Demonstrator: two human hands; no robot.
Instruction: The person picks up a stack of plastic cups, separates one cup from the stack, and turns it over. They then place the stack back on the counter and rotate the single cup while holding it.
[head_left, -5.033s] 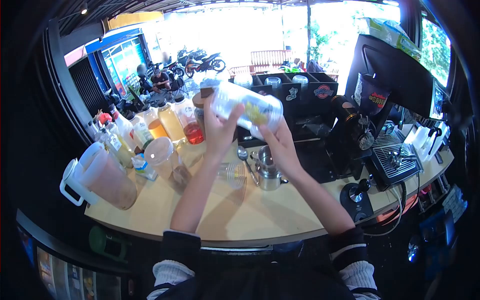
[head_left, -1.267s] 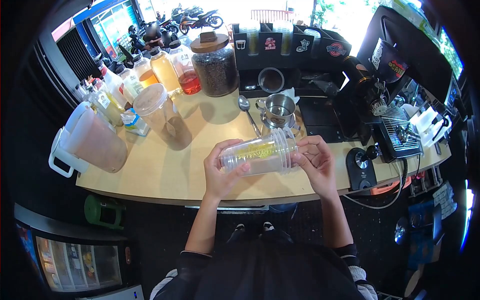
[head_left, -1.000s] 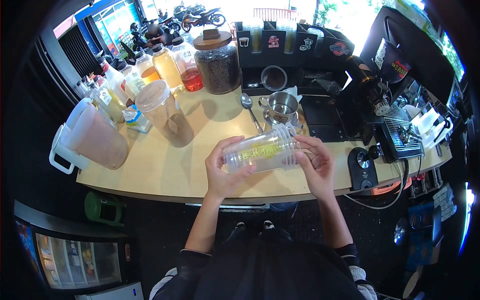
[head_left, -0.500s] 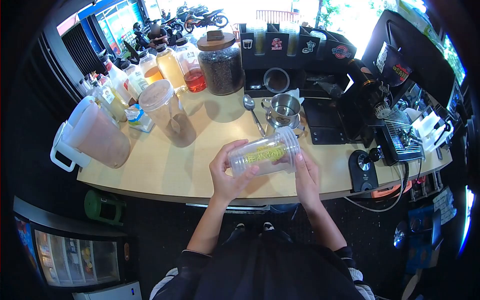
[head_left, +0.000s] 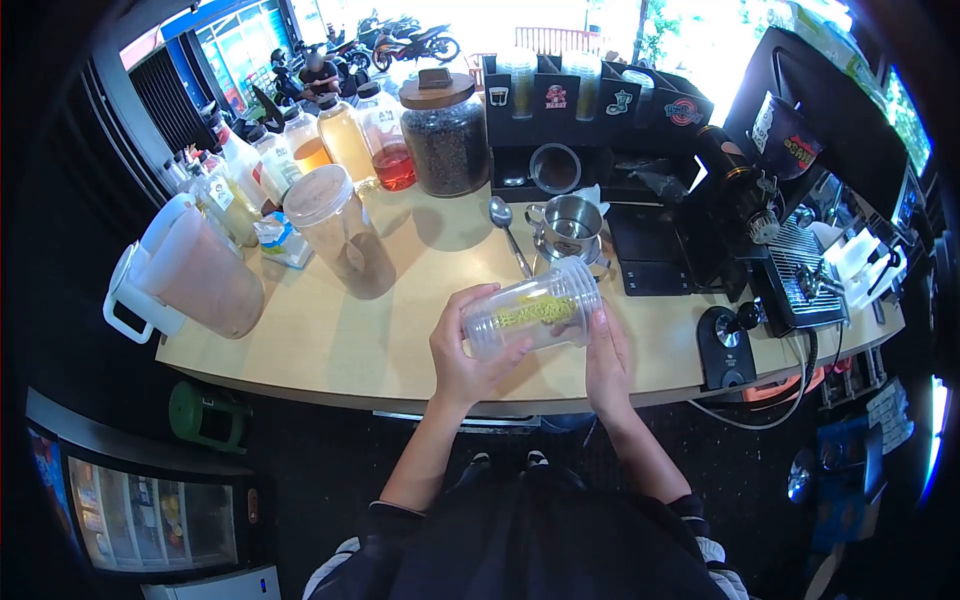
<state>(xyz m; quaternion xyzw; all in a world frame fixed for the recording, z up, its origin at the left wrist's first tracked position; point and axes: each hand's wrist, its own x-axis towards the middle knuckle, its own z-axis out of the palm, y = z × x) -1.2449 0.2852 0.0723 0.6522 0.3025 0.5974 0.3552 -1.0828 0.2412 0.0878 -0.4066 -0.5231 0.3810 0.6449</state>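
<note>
A short stack of clear plastic cups [head_left: 528, 312] with yellow-green print lies on its side in the air over the near part of the table. Its rims point right and slightly up. My left hand [head_left: 466, 350] wraps round the base end, fingers behind and thumb in front. At the rims, my right hand [head_left: 608, 368] holds the other end, its thumb against the edge; some of its fingers are hidden behind the cups. Just beyond stand a steel cup [head_left: 572, 225] and a spoon [head_left: 510, 235].
On the left stand a pitcher [head_left: 200, 275], a lidded tub of brown powder [head_left: 345, 240] and several bottles [head_left: 345, 140]. A coffee bean jar [head_left: 445, 140] and black cup organizer [head_left: 590, 105] are at the back. An espresso machine [head_left: 800, 260] and tamper [head_left: 735, 325] are right.
The cups stay in both hands. My right hand has shifted slightly left along the rims, and my left hand slightly right. The whole view has moved a little.
</note>
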